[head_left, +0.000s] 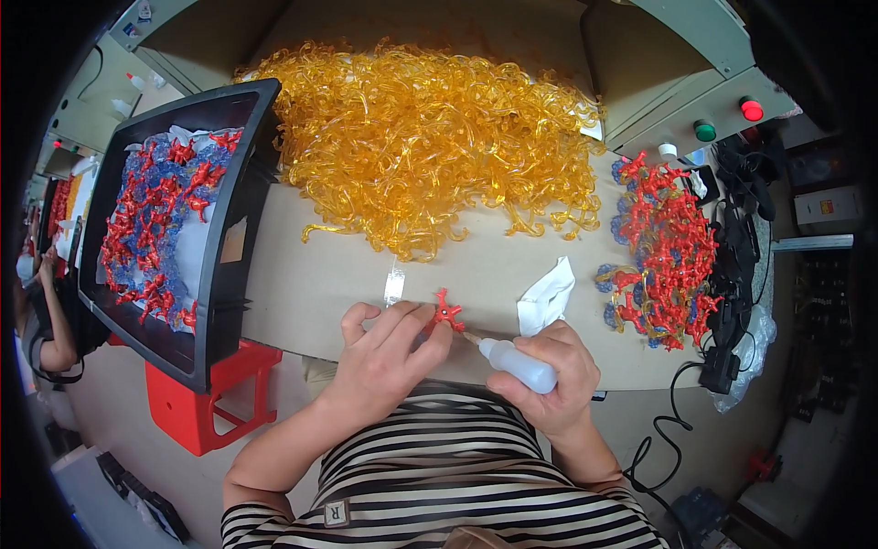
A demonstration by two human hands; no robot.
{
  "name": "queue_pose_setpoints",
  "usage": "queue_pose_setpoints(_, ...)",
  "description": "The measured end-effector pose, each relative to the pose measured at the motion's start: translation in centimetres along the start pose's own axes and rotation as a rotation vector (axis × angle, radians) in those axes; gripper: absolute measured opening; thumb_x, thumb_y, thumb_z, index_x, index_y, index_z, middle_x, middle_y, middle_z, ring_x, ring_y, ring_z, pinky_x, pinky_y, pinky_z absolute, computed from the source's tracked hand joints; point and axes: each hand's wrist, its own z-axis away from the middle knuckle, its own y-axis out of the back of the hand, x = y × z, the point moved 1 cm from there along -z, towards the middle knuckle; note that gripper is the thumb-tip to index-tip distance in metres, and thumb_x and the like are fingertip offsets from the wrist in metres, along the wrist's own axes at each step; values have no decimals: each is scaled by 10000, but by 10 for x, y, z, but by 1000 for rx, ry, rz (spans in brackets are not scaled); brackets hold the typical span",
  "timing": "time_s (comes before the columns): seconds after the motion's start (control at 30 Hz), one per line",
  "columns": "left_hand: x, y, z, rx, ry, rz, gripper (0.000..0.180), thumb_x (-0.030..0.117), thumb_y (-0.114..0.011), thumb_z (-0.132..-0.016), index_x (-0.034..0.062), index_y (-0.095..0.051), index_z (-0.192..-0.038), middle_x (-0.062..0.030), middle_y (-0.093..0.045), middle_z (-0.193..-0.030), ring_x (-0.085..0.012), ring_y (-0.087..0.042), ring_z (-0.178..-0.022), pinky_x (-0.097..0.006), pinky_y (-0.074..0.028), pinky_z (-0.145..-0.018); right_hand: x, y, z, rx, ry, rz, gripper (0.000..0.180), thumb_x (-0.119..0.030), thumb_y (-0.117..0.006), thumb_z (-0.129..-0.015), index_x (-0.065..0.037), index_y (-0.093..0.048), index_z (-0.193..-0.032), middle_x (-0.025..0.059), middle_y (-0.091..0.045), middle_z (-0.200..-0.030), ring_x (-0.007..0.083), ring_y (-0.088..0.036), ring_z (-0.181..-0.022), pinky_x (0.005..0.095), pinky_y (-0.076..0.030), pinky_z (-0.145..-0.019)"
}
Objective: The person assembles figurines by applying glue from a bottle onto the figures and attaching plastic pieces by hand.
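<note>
Near the table's front edge my left hand (389, 352) pinches a small red plastic figure (445, 311), whose limbs stick out past the fingertips. My right hand (558, 375) is wrapped round a pale translucent squeeze bottle (519, 366), tilted so that its thin nozzle points left. The nozzle tip is right by the red figure; whether they touch I cannot tell. Just beyond my right hand lies a crumpled white tissue (546, 295). The far side of the figure's underside is hidden by my left fingers.
A big heap of curly amber plastic pieces (430, 137) covers the back of the table. On the left, a black bin (233, 229) holds red and blue figures, above a red stool (183, 407). Red figures (672, 256) with blue and amber parts pile up at right, beside black cables (736, 229).
</note>
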Motion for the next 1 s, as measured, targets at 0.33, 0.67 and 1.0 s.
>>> queue_pose_setpoints(0.33, 0, 1, 0, 15, -3, 6, 233, 146, -557, -721, 139, -552, -953, -27, -552, -984, -131, -535, -908, -341, -270, -788, -2, -1, -1, -7, 13, 25, 465, -245, -827, -567, -47, -554, -887, 75, -564, -682, 205, -520, -533, 273, -411, -453)
queue_pose_setpoints(0.67, 0, -1, 1, 18, 1, 5, 240, 150, -560, -721, 140, -544, -960, -25, -552, -981, -131, -539, -903, -349, -269, -794, -2, -2, -2, -19, 46, 33, 462, -231, -823, -575, -51, -547, -899, 67, -553, -667, 202, -513, -524, 275, -400, -441)
queue_pose_setpoints(1.0, 0, 0, 0, 22, -6, 0, 236, 145, -556, -721, 137, -543, -956, -28, -552, -986, -131, -540, -904, -348, -269, -799, -4, -2, -4, -29, 58, 53, 450, -213, -825, -565, -56, -551, -886, 53, -541, -652, 195, -500, -512, 275, -382, -429)
